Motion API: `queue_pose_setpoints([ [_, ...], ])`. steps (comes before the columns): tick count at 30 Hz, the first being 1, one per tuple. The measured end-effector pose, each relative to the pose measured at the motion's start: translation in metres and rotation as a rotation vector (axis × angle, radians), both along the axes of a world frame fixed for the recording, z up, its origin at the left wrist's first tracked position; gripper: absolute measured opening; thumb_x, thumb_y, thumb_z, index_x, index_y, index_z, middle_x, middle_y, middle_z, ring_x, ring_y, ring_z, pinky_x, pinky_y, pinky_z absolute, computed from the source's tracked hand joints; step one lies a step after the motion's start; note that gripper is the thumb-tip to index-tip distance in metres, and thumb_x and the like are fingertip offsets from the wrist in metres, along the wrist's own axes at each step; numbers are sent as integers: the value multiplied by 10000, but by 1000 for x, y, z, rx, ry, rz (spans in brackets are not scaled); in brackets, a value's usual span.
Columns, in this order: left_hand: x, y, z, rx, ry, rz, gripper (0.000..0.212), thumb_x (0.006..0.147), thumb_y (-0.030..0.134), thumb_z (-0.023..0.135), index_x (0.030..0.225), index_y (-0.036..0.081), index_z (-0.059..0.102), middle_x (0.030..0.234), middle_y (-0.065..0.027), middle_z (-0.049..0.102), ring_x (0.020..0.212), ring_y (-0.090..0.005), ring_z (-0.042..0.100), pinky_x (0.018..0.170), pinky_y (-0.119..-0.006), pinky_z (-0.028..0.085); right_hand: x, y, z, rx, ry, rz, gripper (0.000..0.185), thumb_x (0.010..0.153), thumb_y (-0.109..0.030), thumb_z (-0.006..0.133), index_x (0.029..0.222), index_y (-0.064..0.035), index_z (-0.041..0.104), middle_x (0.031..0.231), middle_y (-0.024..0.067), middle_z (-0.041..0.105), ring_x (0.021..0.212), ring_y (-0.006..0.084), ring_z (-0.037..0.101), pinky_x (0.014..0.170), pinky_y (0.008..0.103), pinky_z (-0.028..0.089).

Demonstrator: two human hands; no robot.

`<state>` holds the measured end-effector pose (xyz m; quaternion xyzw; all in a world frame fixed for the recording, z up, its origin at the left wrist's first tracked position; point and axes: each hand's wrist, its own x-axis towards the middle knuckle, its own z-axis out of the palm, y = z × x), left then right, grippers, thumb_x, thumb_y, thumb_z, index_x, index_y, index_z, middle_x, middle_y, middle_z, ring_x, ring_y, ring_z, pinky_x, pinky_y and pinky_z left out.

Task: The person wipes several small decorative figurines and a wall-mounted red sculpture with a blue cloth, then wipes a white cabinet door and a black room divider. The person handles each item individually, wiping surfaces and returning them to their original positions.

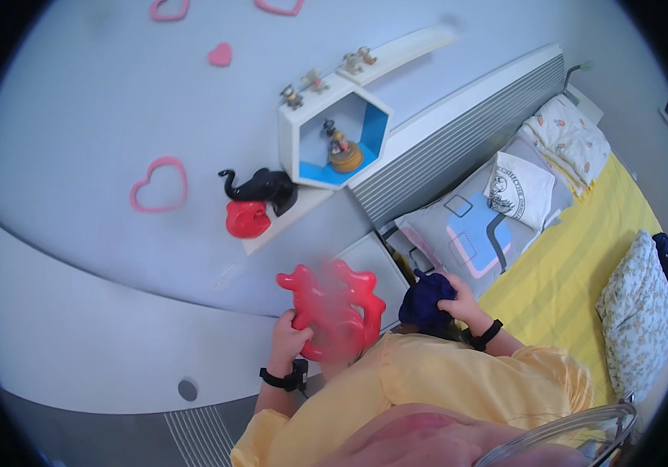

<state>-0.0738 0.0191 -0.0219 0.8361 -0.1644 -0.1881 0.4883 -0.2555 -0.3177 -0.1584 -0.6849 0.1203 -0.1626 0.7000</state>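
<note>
My left hand (288, 340) grips the lower left edge of a glossy red figurine (372, 312) with an openwork, looping shape. A blurred patch lies over the middle of the figurine, so its exact form is unclear. My right hand (463, 301) holds a bunched dark blue cloth (426, 299) to the right of the figurine, apart from it. Beyond both hands lies the white top of a bedside cabinet (369, 265). Each wrist wears a black band.
A black elephant figurine (261, 188) and a smaller red figurine (247, 219) stand on a white wall shelf (305, 211). Above is a hexagonal shelf (288, 143) holding a figurine on a round base (345, 157). To the right, a bed with a yellow sheet (544, 298) carries several pillows.
</note>
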Motion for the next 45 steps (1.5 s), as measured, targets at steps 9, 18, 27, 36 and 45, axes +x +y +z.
queue_pose_setpoints([
  [9, -12, -130, 72, 457, -257, -400, 466, 635, 310, 739, 971, 4, 633, 844, -174, 650, 774, -327, 635, 715, -367, 503, -17, -65, -11, 101, 44, -105, 588, 579, -87, 659, 1156, -14, 577, 1094, 99, 592, 1049, 234, 553, 939, 331, 420],
  [18, 9, -194, 146, 514, -310, -448, 478, 638, 256, 730, 1032, 7, 624, 946, -179, 642, 893, -311, 634, 802, -361, 499, -31, -99, -1, 501, 10, -202, 623, 560, 42, 625, 1177, -12, 559, 1038, 35, 600, 969, 161, 561, 875, 290, 449],
  [27, 15, -236, 273, -236, -190, -100, 395, 705, -28, 641, 1088, -23, 546, 947, -64, 621, 720, -125, 582, 665, -247, 477, -36, -103, -8, 492, -10, -240, 639, 562, 51, 617, 1194, -9, 546, 1032, 35, 598, 962, 158, 559, 870, 285, 453],
  [36, 83, -310, 344, -619, -586, -257, 289, 747, -14, 618, 1021, -15, 529, 808, -70, 592, 657, -128, 561, 594, -240, 464, -45, -88, -6, 472, -29, -285, 642, 566, 69, 606, 1201, -1, 543, 1037, 43, 598, 968, 156, 558, 864, 288, 457],
  [45, 161, -398, 353, -555, -593, -263, 280, 685, -1, 648, 943, -28, 544, 755, -71, 592, 616, -149, 538, 576, -270, 440, -45, -84, -18, 572, -18, -396, 643, 552, 86, 587, 1188, 1, 548, 985, 46, 607, 893, 167, 566, 777, 275, 482],
])
